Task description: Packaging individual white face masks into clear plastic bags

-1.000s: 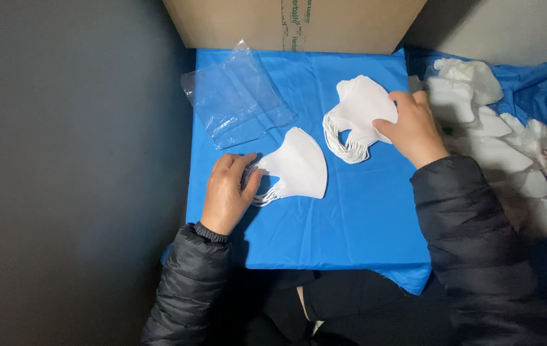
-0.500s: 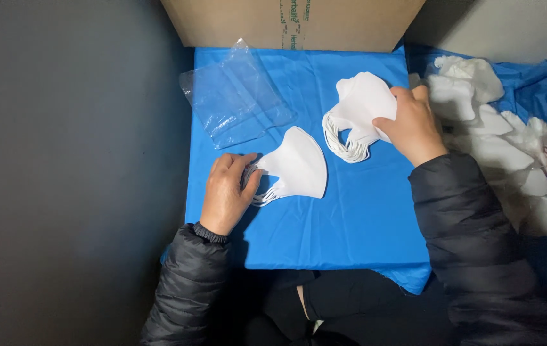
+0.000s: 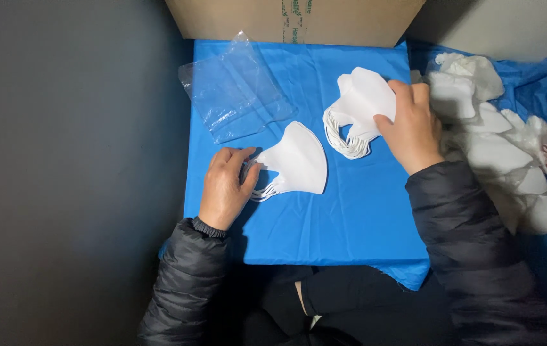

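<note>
Clear plastic bag (image 3: 235,86) beside white masks (image 3: 296,160)

Even overhead light keeps the blue cloth (image 3: 325,230) bright and sharp, the left surroundings dim, right edge blurred.

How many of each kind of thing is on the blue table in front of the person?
Stacks of white masks: 2, one by the left hand at, one under the right hand at
Clear plastic bags: 1
Total: 3 on the blue table. The loose pile of masks to the right is too jumbled to count.
</note>
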